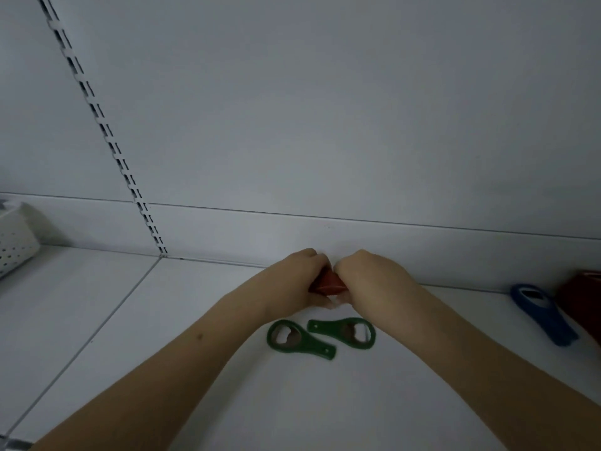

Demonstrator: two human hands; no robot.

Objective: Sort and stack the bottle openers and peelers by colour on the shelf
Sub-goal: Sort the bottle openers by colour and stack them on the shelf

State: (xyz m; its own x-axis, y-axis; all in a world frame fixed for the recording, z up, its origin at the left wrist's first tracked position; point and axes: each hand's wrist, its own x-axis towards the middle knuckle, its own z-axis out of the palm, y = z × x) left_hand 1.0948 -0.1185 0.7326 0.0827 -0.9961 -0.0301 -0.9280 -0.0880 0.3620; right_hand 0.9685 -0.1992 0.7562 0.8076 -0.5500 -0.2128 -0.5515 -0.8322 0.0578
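Both hands meet near the back of the white shelf (201, 320). My left hand (297, 281) and my right hand (370, 278) both grip a small red item (328, 284) between them; most of it is hidden, so its kind is unclear. Just in front of the hands lie two green bottle openers flat on the shelf, one on the left (294, 340) and one on the right (348, 332), side by side with handles pointing opposite ways. A blue opener (540, 315) lies at the far right.
A dark red object (582, 297) sits at the right edge beside the blue opener. A white perforated basket (16, 245) stands at the far left. The shelf's back wall (325, 141) rises right behind the hands, with a slotted upright (107, 131) on the left.
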